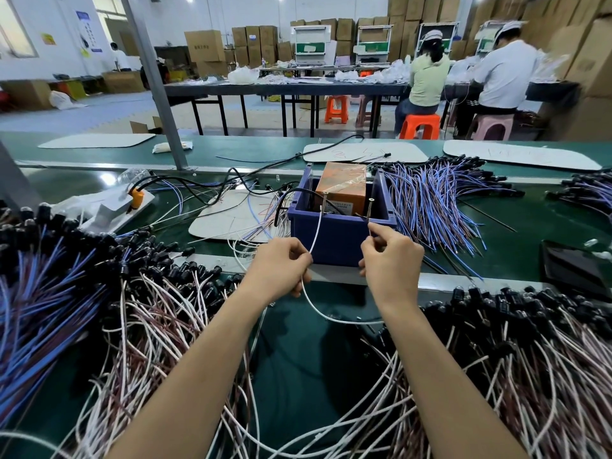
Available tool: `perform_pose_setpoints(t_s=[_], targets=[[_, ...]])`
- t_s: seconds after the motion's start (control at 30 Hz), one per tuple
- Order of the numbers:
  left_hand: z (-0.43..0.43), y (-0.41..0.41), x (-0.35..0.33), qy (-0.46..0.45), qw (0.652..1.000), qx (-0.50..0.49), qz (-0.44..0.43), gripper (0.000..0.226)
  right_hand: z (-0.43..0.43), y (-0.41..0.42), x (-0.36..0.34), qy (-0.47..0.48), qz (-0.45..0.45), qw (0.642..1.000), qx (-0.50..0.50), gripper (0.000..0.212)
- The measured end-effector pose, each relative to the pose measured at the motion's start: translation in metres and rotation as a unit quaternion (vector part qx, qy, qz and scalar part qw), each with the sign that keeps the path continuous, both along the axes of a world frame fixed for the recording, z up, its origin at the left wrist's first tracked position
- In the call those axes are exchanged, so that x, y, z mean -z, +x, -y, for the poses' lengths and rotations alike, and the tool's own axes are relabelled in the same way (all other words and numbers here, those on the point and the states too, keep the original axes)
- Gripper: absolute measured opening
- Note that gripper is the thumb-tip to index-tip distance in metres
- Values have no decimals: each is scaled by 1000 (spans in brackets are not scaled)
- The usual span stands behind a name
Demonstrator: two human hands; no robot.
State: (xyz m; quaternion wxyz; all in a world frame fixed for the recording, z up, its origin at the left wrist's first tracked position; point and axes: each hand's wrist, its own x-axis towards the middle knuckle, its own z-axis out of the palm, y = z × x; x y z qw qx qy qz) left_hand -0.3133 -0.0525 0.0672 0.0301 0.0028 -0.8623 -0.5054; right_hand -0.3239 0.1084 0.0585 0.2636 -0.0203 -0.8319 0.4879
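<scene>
Slipping looks like the main risk: at the left front of the blue bin [334, 248], the white wire [316, 231] rises stiffly from a light pinch and could flick free, or snag in the loose wire heap [149, 309] further left of the bin. Just in front of the bin's left corner, the left hand [281, 266] pinches that white wire between thumb and fingertip, other fingers curled. At the bin's right front corner, the right hand [390, 260] pinches a thin dark wire [370, 213] upright; it could drop into the bin.
</scene>
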Motion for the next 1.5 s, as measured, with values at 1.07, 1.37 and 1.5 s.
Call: perform_pose_setpoints(t_s=[1.07,1.37,1.5], targets=[[-40,-33,-18,183,973,-138,3,17,-3,1,-3,-9,18,1000,-11,33],[-41,-35,-11,119,983,-137,-28,31,-3,-1,-1,-11,17,1000,-11,32],[-40,-38,-11,112,985,-133,-18,32,-3,-2,0,-13,18,1000,-14,33]])
